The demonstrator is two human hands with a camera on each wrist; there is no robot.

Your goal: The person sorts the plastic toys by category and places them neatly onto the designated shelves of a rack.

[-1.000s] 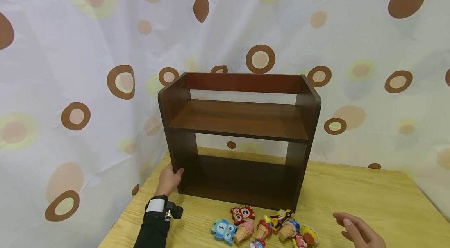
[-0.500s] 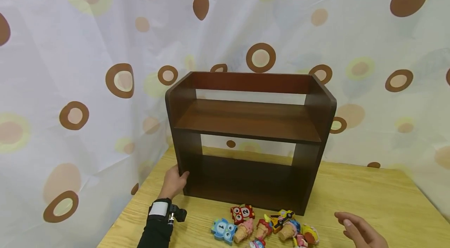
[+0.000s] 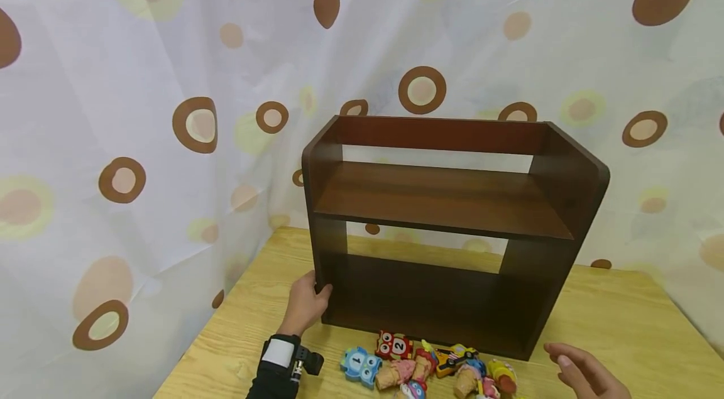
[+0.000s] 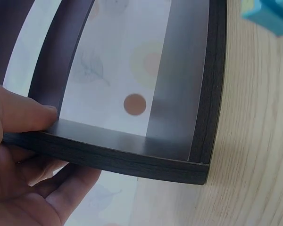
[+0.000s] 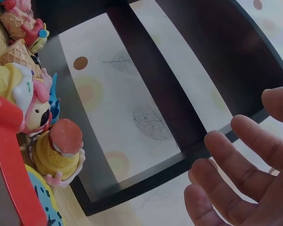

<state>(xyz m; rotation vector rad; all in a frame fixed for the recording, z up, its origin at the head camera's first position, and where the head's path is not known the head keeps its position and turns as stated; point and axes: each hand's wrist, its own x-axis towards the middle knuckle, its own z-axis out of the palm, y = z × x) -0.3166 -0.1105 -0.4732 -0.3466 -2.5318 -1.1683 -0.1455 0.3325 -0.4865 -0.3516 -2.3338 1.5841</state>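
A dark brown two-tier wooden shelf (image 3: 447,198) stands on the table, its right side nearer the camera than its left. My left hand (image 3: 305,306) grips the lower part of its left side panel. In the left wrist view, the thumb (image 4: 28,115) lies on the panel's inner face and the fingers are curled on its outer face. My right hand (image 3: 588,374) hovers beyond the shelf's lower right corner, holding nothing. Its fingers (image 5: 231,162) are spread and relaxed in the right wrist view, with no contact visible.
Small toys crowd the shelf's front edge: a blue owl (image 3: 360,366) marked 1, a red owl (image 3: 394,345) marked 2, ice-cream cone figures (image 3: 396,374) and a yellow vehicle (image 3: 454,359). The wooden table (image 3: 616,317) extends right; a dotted sheet (image 3: 136,135) hangs behind and left.
The shelf has slid right and towards me, its right side swinging closer. My left hand has travelled with it. Several toys at its front edge have shifted slightly. My right hand has barely moved.
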